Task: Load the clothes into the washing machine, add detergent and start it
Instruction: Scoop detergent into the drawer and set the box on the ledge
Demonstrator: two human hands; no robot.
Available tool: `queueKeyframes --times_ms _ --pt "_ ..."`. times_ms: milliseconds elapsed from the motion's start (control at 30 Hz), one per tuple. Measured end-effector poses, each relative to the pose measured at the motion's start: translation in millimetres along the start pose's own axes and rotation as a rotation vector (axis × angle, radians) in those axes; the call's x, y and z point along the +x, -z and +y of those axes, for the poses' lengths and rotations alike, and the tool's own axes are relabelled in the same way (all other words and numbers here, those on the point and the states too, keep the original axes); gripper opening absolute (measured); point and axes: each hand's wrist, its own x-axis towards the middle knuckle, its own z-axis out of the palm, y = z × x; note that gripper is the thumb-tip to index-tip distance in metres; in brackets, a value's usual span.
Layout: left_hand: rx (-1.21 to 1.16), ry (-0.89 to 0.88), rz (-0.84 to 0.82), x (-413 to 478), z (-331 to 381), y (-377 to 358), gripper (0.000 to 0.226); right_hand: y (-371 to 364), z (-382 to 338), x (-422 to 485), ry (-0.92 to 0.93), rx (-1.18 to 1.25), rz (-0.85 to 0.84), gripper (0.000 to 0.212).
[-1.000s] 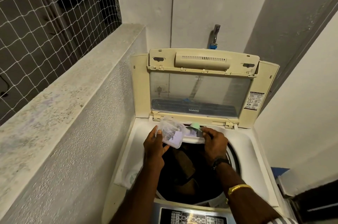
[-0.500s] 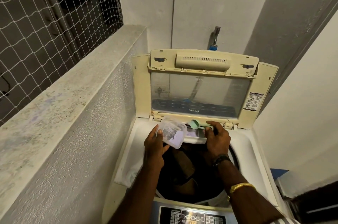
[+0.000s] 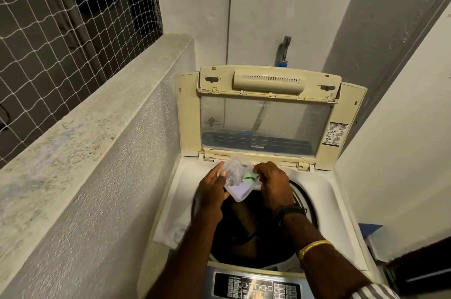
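A cream top-loading washing machine stands with its lid propped upright. Dark clothes lie in the drum. Over the drum's far rim, my left hand holds a clear plastic detergent container, tilted. My right hand holds a small green scoop whose bowl is inside the container. The detergent drawer shown earlier at the rim is hidden behind the container and my hands.
The control panel is at the near edge. A rough concrete parapet with netting above runs along the left. A tap sticks out of the back wall. White wall stands close on the right, with a blue and white object at its foot.
The right hand moved the green scoop from the detergent drawer at the rim back left into the container. The left hand kept holding the container, tilting it slightly.
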Motion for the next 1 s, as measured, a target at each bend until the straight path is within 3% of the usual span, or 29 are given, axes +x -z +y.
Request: queueKeyframes --times_ms 100,233,400,667,1000 --pt "0.032 -0.026 0.019 3 -2 -1 0.033 -5 -1 0 -0.029 0.009 -0.012 0.032" --pt "0.015 -0.030 0.023 7 -3 -3 0.031 -11 -9 -2 -0.005 0.082 0.010 0.042" --pt "0.080 -0.085 0.044 10 -2 -4 0.034 -16 -9 -6 -0.060 0.121 0.060 0.022" --pt "-0.016 -0.048 0.137 11 3 -10 0.036 -26 -6 -13 -0.334 0.449 0.090 0.026" --pt "-0.073 -0.019 0.095 3 1 -7 0.037 -26 -6 -14 -0.671 0.866 0.125 0.022"
